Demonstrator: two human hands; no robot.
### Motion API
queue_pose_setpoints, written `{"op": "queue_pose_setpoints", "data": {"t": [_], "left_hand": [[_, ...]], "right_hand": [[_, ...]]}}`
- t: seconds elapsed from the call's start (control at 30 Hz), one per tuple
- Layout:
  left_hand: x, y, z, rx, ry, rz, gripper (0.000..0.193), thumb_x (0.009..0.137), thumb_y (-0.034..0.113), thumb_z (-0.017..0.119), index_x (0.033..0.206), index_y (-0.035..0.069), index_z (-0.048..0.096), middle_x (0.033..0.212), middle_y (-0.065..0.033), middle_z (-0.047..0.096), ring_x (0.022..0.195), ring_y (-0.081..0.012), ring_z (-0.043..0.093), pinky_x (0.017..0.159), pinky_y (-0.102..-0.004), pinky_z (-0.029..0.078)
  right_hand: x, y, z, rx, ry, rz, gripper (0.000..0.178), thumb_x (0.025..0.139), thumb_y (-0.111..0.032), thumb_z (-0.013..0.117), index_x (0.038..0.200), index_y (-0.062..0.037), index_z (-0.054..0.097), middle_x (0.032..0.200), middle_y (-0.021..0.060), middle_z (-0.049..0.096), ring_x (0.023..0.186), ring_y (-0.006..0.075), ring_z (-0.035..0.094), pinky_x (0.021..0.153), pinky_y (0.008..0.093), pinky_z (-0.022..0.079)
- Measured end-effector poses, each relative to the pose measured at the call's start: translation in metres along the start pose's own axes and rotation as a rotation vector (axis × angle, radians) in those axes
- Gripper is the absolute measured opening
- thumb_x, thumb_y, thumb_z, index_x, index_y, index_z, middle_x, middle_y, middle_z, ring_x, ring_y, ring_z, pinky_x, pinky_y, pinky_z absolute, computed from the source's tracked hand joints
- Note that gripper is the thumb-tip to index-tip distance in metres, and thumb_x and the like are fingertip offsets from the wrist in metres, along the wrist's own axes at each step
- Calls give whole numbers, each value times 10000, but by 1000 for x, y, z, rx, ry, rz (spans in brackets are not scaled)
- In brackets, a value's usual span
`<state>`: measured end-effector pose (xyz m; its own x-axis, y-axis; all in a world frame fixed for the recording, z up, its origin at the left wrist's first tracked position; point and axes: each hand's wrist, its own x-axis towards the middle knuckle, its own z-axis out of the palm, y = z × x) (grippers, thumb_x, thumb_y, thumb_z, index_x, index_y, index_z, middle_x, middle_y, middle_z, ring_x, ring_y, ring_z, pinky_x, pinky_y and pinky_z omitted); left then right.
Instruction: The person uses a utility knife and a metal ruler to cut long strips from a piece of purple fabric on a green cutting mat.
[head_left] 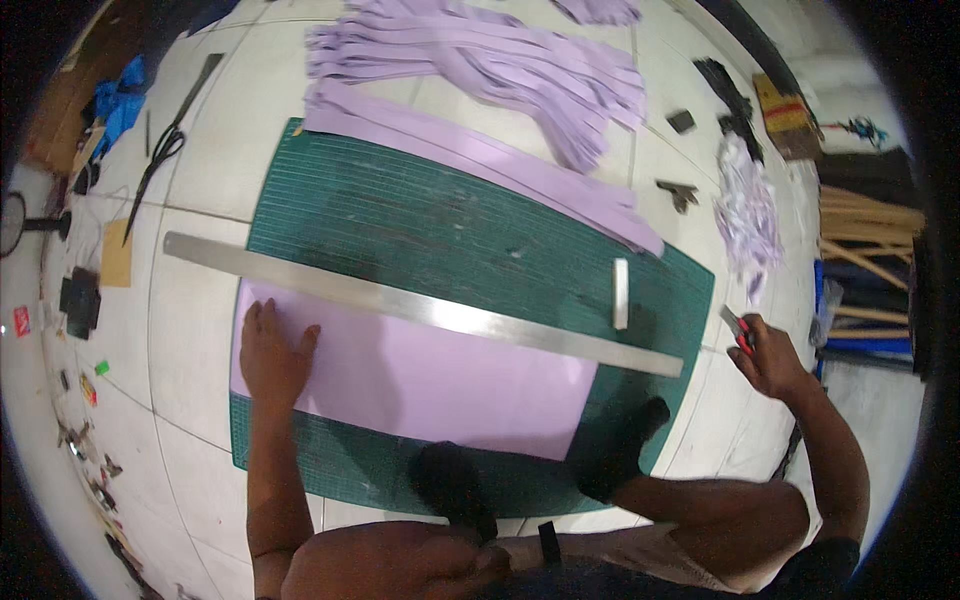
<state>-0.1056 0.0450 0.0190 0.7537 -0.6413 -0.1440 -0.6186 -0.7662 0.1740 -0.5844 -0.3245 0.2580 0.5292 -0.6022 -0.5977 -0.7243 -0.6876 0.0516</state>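
Note:
A lilac sheet (450,385) of smooth material lies on a green cutting mat (400,205) on the tiled floor. Along its far edge runs a long metal ruler (450,314), sticking out past the mat on the left. My left hand (275,352) rests on the sheet's left end, fingers spread, with the fingertips just short of the ruler. Off the mat's right side, my right hand (770,358) is closed round a red and black utility knife (738,329), its tip pointing away from me. Cut lilac strips (480,170) lie across the mat's far edge.
More lilac strips (470,50) are heaped beyond the mat. A white bar (621,293) lies on the mat at right. Large black scissors (165,145) are at far left. Pale scraps (748,205) and wooden sticks (870,220) are at right. My dark-socked feet (450,480) rest on the near mat.

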Motion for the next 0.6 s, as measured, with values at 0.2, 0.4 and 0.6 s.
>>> {"op": "queue_pose_setpoints", "data": {"t": [0.2, 0.4, 0.6], "left_hand": [[0, -3, -4, -92, -21, 54, 773, 792, 335, 781, 1347, -86, 447, 1317, -292, 483, 1205, -449, 495, 1032, -488, 425], [8, -12, 14, -96, -47, 156, 827, 726, 317, 830, 1341, -91, 459, 1309, -292, 492, 1215, -439, 497, 1027, -483, 438], [9, -40, 5, -140, -62, 234, 835, 706, 274, 849, 1351, -91, 465, 1310, -288, 510, 1237, -427, 499, 1058, -477, 417]], "right_hand": [[-4, 24, 54, 137, 124, -160, 402, 821, -117, 679, 1153, -29, 472, 971, 179, 618, 883, 384, 647, 773, 457, 513], [36, 40, 179, 440, 85, -45, 393, 816, -134, 721, 1110, -37, 478, 1000, 206, 600, 917, 396, 638, 778, 482, 507], [59, 14, 222, 420, 232, -142, 637, 694, -245, 876, 1159, -22, 501, 1044, 206, 574, 1000, 404, 578, 846, 475, 466]]}}
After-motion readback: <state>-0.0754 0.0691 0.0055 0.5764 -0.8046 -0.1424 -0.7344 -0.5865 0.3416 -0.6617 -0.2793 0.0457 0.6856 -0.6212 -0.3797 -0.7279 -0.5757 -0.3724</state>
